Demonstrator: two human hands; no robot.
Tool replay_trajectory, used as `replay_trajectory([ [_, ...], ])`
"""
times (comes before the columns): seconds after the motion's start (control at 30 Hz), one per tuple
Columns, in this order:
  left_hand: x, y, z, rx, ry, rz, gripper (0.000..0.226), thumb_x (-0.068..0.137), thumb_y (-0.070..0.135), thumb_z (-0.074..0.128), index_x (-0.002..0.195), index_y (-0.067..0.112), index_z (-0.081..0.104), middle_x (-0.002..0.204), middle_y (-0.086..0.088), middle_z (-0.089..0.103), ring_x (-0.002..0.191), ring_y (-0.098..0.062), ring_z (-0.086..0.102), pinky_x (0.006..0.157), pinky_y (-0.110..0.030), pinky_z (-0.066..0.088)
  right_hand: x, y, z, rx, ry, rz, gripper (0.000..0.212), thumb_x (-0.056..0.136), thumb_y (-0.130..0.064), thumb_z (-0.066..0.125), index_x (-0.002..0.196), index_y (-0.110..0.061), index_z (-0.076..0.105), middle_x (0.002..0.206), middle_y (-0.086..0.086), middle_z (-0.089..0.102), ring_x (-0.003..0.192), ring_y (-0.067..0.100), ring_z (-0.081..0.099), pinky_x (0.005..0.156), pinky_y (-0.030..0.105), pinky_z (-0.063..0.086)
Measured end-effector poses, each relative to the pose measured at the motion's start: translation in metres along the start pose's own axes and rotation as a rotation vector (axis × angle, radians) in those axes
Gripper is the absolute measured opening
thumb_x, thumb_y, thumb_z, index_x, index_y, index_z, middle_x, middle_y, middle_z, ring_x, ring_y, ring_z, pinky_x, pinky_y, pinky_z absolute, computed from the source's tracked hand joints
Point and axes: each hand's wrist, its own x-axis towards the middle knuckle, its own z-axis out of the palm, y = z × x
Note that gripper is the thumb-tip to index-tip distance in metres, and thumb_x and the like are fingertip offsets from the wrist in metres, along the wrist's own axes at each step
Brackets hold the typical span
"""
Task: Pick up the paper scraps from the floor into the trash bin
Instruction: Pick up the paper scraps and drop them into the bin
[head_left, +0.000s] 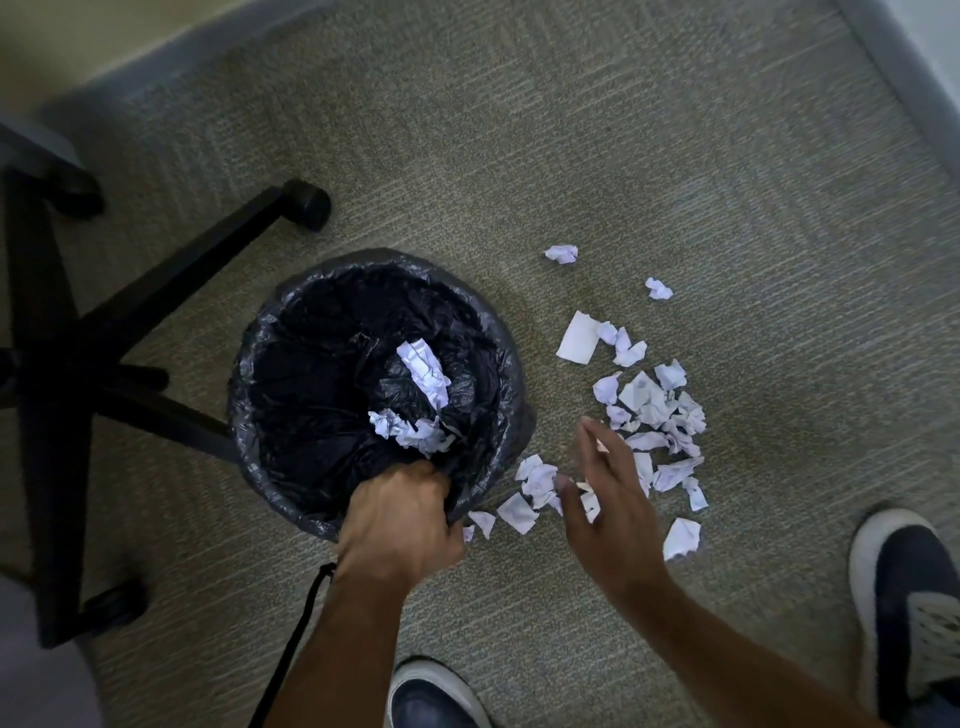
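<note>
A round trash bin (260, 364) lined with a black plastic bag stands on the carpet, with a few crumpled white scraps (423, 371) inside. My left hand (400, 519) grips the bin's near rim and bag. To the right of the bin, several white paper scraps (652, 410) lie scattered on the floor. My right hand (605, 499) hovers over the near part of that pile, fingers spread, holding nothing that I can see. Two lone crumpled scraps (562, 254) lie farther off.
A black office chair base (156, 291) with castors stands to the left of the bin. My two shoes (909, 597) are at the bottom edge. A black cord (301, 634) hangs by my left forearm. A wall skirting (883, 62) runs at the upper right.
</note>
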Motion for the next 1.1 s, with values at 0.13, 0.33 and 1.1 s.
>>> replay_trajectory([
  [0.13,0.001,0.002,-0.004,0.008,-0.045,-0.002,0.03,0.074,0.042,0.055,0.092,0.02,0.062,0.094,0.005,0.061,0.088,-0.021,0.062,0.07,-0.029,0.049,0.014,-0.05,-0.017,0.146,0.031,-0.198,0.058,0.098,-0.013,0.061,0.151,-0.006,0.04,0.157,0.001,0.038,0.142,0.011,0.042,0.112,0.022,0.041],
  [0.33,0.004,0.001,-0.002,-0.01,-0.048,-0.012,0.034,0.071,0.046,0.047,0.09,0.021,0.062,0.092,0.006,0.06,0.087,-0.022,0.061,0.068,-0.03,0.049,0.041,-0.051,-0.028,0.232,0.001,-0.161,0.038,0.099,-0.009,0.059,0.137,-0.012,0.058,0.13,-0.001,0.059,0.117,0.001,0.056,0.098,0.016,0.049],
  [1.1,0.003,-0.01,0.015,-0.048,0.117,0.081,0.028,0.066,0.043,0.058,0.066,0.024,0.038,0.075,0.003,0.057,0.067,-0.024,0.058,0.055,-0.028,0.036,0.079,0.087,0.059,-0.513,-0.425,-0.032,0.026,0.089,-0.009,0.06,0.109,-0.014,0.076,0.099,0.018,0.069,0.087,0.037,0.067,0.068,0.032,0.047],
])
